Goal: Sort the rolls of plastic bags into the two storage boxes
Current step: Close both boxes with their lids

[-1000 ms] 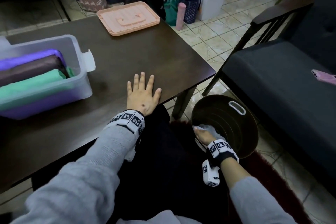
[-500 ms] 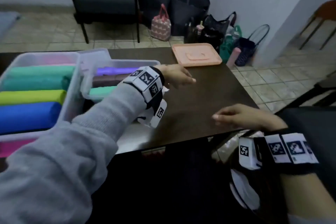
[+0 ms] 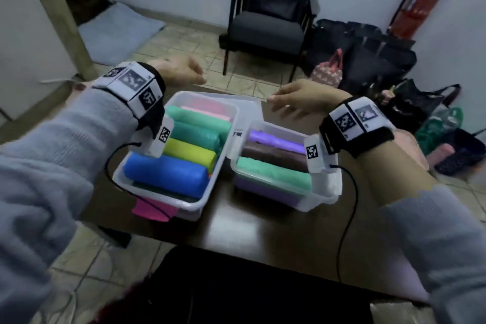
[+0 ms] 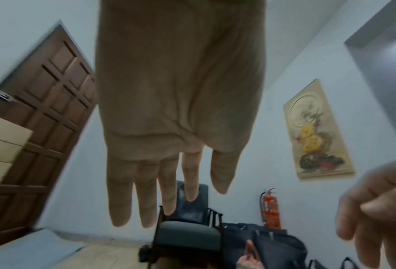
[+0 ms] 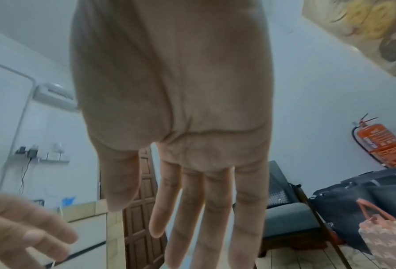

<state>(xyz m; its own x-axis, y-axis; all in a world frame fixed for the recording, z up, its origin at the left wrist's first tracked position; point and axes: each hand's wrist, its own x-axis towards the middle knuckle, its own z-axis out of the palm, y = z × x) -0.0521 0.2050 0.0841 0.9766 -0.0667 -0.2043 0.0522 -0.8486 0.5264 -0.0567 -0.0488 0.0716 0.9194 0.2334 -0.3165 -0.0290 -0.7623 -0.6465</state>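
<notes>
Two clear storage boxes stand side by side on the dark table (image 3: 263, 231). The left box (image 3: 200, 205) holds blue (image 3: 165, 176), yellow (image 3: 189, 151), teal, green and pink rolls. The right box (image 3: 326, 192) holds purple (image 3: 273, 138), brown (image 3: 273, 154) and green (image 3: 273, 175) rolls. Both hands are raised above the far side of the boxes and hold nothing. My left hand (image 3: 181, 73) (image 4: 169, 182) has straight fingers. My right hand (image 3: 297, 98) (image 5: 187, 200) is spread flat too.
A magenta sheet (image 3: 152, 209) sticks out under the left box. Beyond the table stand a dark chair (image 3: 268, 26), several bags (image 3: 368, 66) and a red fire extinguisher (image 3: 420, 5) by the wall. A brown door (image 4: 38, 127) is at the left.
Both hands rose from table level to above the boxes' far side. The head view swung left, so both boxes now sit in the middle.
</notes>
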